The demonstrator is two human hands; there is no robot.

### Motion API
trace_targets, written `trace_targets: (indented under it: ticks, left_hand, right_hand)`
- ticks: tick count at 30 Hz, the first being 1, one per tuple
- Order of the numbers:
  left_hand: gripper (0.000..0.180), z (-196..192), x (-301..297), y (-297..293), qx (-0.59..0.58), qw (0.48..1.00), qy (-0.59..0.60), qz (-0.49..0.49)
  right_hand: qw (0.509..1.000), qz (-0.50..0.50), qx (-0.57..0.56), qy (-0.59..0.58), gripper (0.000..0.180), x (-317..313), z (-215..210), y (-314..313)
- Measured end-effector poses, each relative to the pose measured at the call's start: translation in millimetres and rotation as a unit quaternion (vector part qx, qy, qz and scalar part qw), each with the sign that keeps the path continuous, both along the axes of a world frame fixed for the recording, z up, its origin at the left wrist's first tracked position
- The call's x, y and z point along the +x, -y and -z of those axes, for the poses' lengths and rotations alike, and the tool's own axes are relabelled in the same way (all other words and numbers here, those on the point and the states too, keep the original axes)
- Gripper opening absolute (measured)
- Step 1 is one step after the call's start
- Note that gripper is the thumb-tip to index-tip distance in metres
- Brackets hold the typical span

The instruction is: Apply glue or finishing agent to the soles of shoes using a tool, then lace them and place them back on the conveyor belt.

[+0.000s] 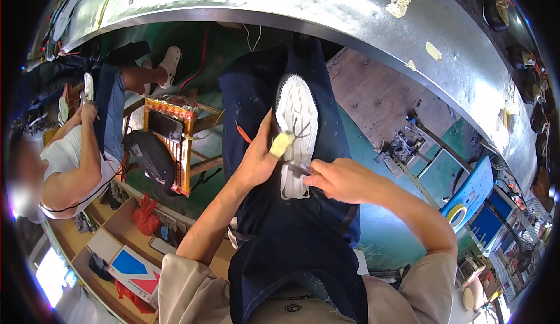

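Right hand [338, 179] closed around a small dark metal tool [296, 169], I hold it low over the near half of the shoe [297, 105]; the tool is blurred, and I cannot tell whether it touches the sole. The shoe lies across my dark blue lap [248, 90], white grooved sole up, its rounded end pointing far. My left hand [256, 159] is curled about the shoe's left edge, a yellow wrap [282, 144] on the thumb, which rests over the sole; the other fingers are mostly hidden. Thin dark strands [302, 128] lie over the sole, just beyond that thumb. Something slender and orange-red [243, 132] juts out beside my left hand; I cannot tell what it is.

Beyond my knees a shiny metal table [192, 14] curves across the far side. To the left, a black phone [165, 125] lies on an orange-edged stool near a black bag [150, 154], and farther left sits a co-worker in a white top [65, 149].
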State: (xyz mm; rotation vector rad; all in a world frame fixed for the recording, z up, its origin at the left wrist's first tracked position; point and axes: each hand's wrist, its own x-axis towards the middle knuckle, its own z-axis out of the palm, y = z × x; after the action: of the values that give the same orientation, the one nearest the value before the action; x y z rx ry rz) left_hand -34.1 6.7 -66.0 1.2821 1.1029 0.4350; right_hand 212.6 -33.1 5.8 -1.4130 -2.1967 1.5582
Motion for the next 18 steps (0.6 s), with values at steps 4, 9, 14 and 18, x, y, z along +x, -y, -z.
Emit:
trace_targets:
  ticks: [4,9,14,18]
  left_hand:
    - [0.084,-22.1,0.1,18.2,0.0,0.999,0.034,-0.014]
    - [0.089,-23.9,13.2,32.1,0.115,0.992,-0.038,-0.02]
    - [0.12,-39.7,4.6,18.3,0.071,0.993,-0.041,0.085]
    - [0.138,-14.4,-2.0,25.9,0.052,0.996,0.024,0.071]
  right_hand:
    - [0.984,-0.027,-0.172,-0.028,0.039,0.7,-3.3,-6.3]
    - [0.987,-0.046,-0.156,-0.01,0.04,11.9,-2.4,13.2]
    - [0.983,-0.036,-0.178,0.034,0.036,31.1,-23.3,4.1]
    - [0.984,0.082,0.157,0.016,0.028,8.4,-31.2,2.4]
